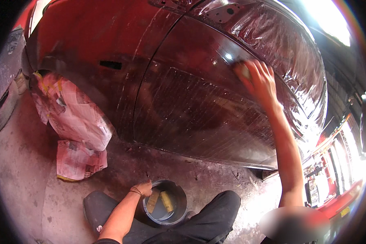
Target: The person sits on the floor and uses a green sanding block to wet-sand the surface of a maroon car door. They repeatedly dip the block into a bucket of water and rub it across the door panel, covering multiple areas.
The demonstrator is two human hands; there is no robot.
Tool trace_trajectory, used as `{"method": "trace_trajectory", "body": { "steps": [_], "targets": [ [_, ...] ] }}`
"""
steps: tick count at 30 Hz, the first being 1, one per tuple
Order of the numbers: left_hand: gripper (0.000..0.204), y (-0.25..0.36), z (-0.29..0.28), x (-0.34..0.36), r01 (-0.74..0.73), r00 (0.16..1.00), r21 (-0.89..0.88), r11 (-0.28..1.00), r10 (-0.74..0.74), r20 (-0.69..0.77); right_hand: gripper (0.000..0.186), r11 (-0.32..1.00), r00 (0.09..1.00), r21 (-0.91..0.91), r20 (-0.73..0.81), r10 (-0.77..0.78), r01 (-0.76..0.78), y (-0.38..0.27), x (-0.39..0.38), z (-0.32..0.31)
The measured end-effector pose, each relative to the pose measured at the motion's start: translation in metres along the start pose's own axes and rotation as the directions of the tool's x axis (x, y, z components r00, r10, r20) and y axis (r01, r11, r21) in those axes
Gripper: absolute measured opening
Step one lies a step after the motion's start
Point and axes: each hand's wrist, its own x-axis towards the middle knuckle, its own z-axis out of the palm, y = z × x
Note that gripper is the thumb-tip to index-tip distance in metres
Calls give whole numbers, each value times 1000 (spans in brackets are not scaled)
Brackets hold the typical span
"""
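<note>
At the far left, crumpled newspaper masking (75, 118) covers the wheel area, with a loose sheet lying on the concrete floor (24, 179) just below it. The red car body panel (110, 36) to its right shows dull, streaked patches and a dark slot. Near the bottom centre, the left hand (142, 188) rests on the rim of a grey bucket (179, 213), fingers curled loosely over the edge and gripping nothing that can be made out; a thin band sits on the wrist. Two yellowish pads (160, 200) lie in the water inside the bucket. Moving right, the car door (199, 105) carries a wide scuffed, wet-looking zone across its lower and middle face, which by judgement has been rubbed down, while the glossier strip along the upper edge appears unworked. The right hand (259, 79) is pressed flat against that upper door area, fingers spread and bent over a small yellowish sanding pad (244, 71) held against the paint. Clear plastic sheeting (280, 44) masks the section above.
</note>
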Motion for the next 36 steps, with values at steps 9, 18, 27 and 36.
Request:
{"method": "trace_trajectory", "body": {
  "steps": [9, 18, 27, 36],
  "targets": [
    [75, 8, -6, -4, -19, 999, 39, 999, 17, 47, 48, 998, 999, 54, 26, -40, 38, -48, 51, -1],
    [82, 26, -10, -4, 23, 995, 94, 995, -32, 97, 51, 998, 994, 13, 95, 61, -63, 21, -78, -16],
    [81, 15, -11, -1, 54, 996, 45, 998, -57, 63, 41, 984, 984, 46, -45, -170, 173, -51, 117, -1],
    [74, 16, -6, 4, 26, 1000, 105, 994, -25, -16, 51, 986, 996, 140, -16, -86, 87, -67, 17, 8]
  ]
}}
